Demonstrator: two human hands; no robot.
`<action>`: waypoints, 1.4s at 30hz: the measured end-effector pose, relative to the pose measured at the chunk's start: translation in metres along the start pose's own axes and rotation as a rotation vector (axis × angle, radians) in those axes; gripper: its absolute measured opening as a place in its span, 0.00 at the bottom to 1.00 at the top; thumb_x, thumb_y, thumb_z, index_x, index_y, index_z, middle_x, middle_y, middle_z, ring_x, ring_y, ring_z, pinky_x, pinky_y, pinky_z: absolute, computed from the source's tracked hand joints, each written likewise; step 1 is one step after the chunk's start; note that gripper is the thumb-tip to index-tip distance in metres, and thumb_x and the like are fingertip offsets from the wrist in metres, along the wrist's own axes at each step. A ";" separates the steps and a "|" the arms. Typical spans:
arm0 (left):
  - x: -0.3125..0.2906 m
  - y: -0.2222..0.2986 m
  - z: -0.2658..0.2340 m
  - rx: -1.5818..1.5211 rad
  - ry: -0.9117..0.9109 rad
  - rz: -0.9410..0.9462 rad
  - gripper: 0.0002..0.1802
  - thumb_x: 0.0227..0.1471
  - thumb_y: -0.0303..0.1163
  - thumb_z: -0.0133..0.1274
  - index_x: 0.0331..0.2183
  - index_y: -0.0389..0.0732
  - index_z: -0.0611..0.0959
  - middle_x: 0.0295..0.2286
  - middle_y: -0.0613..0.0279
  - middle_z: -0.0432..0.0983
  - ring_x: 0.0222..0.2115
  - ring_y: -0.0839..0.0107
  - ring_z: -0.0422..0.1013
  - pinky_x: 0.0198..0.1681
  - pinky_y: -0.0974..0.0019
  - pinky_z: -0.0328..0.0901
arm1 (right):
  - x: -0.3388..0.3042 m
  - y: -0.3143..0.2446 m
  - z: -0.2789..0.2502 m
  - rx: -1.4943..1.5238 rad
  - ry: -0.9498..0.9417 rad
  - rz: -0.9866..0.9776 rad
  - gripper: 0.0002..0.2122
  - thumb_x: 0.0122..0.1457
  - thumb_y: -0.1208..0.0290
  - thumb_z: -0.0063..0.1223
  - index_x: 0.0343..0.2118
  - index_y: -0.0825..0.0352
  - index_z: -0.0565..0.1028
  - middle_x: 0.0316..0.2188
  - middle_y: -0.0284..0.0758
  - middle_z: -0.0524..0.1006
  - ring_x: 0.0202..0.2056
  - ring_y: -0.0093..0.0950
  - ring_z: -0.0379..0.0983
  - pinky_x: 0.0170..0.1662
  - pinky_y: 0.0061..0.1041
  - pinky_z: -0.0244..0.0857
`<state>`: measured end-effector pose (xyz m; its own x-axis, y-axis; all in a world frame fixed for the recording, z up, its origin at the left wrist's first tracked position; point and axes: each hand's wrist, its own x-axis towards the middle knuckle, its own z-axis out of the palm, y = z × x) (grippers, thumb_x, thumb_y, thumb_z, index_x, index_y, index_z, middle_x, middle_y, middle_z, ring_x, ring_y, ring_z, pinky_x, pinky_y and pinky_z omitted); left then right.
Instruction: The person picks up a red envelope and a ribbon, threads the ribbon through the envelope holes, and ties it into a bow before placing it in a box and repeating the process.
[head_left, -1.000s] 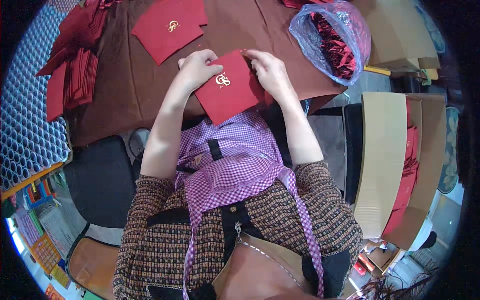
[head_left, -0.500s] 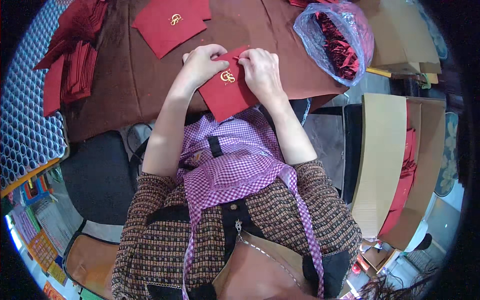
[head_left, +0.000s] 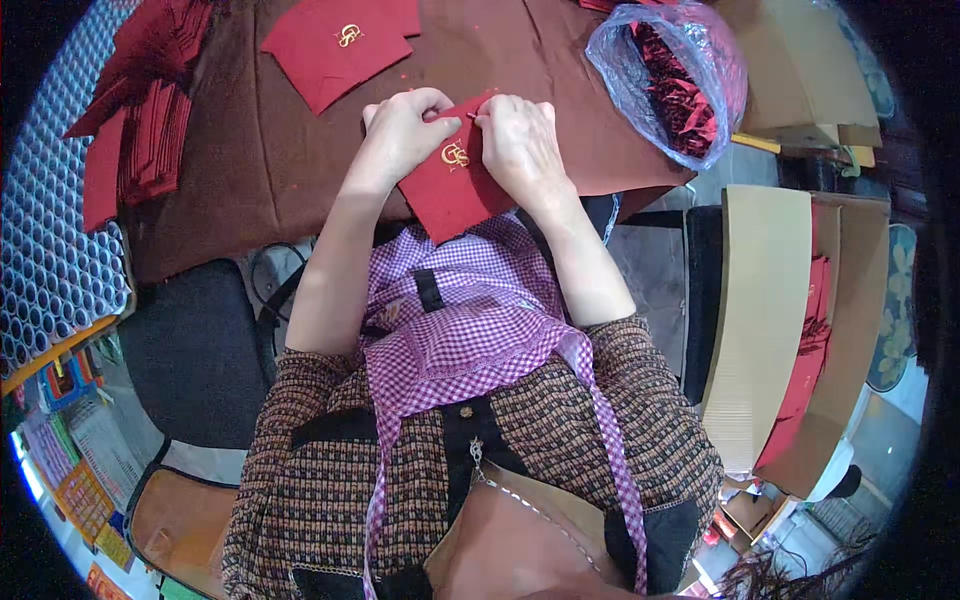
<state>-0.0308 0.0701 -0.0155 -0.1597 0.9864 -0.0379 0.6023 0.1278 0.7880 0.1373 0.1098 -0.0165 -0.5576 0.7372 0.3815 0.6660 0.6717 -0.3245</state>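
A red pouch (head_left: pixel 452 190) with a gold emblem lies at the near edge of the brown-covered table, its lower corner reaching over my apron. My left hand (head_left: pixel 405 135) grips its upper left side, the thumb resting on the front face and the fingers curled behind. My right hand (head_left: pixel 518 140) pinches the upper right edge, thumb and forefinger close together. Between the fingertips the pouch's top edge is partly hidden. Farther off, more red pouches (head_left: pixel 340 45) lie overlapped on the cloth, the top one showing the same emblem.
Stacks of red pouches (head_left: pixel 155 140) stand at the left. A clear bluish plastic bag (head_left: pixel 730 75) of red pieces sits at the far right. Beside me on the right is a cardboard box (head_left: pixel 755 320) holding red items. A black chair (head_left: pixel 195 350) is at my left.
Both hands keep their hold on the pouch in nearly the same place. The right hand has turned slightly, its fingers shifting a little at the top edge.
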 end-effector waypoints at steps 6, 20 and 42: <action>-0.008 0.003 0.004 0.137 0.110 0.145 0.11 0.43 0.38 0.58 0.30 0.42 0.83 0.25 0.58 0.78 0.29 0.61 0.74 0.41 0.60 0.61 | -0.003 -0.001 -0.002 -0.020 -0.010 -0.044 0.03 0.53 0.74 0.49 0.27 0.68 0.71 0.24 0.42 0.75 0.30 0.39 0.73 0.37 0.37 0.58; -0.010 0.019 0.001 0.270 0.299 0.503 0.05 0.39 0.29 0.57 0.25 0.42 0.82 0.25 0.61 0.78 0.29 0.62 0.72 0.36 0.58 0.61 | 0.009 -0.008 -0.014 0.026 -0.014 -0.025 0.04 0.52 0.76 0.47 0.26 0.70 0.70 0.23 0.47 0.74 0.29 0.45 0.72 0.34 0.42 0.63; -0.011 0.009 0.027 0.191 0.289 0.444 0.02 0.39 0.27 0.55 0.22 0.40 0.80 0.22 0.57 0.75 0.30 0.59 0.71 0.37 0.58 0.59 | 0.012 -0.013 -0.013 0.071 -0.055 0.038 0.05 0.53 0.77 0.45 0.23 0.73 0.69 0.22 0.51 0.73 0.27 0.48 0.72 0.34 0.44 0.66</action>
<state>-0.0026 0.0632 -0.0242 -0.0503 0.8849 0.4630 0.7870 -0.2503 0.5639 0.1277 0.1091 0.0035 -0.5604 0.7637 0.3206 0.6515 0.6454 -0.3988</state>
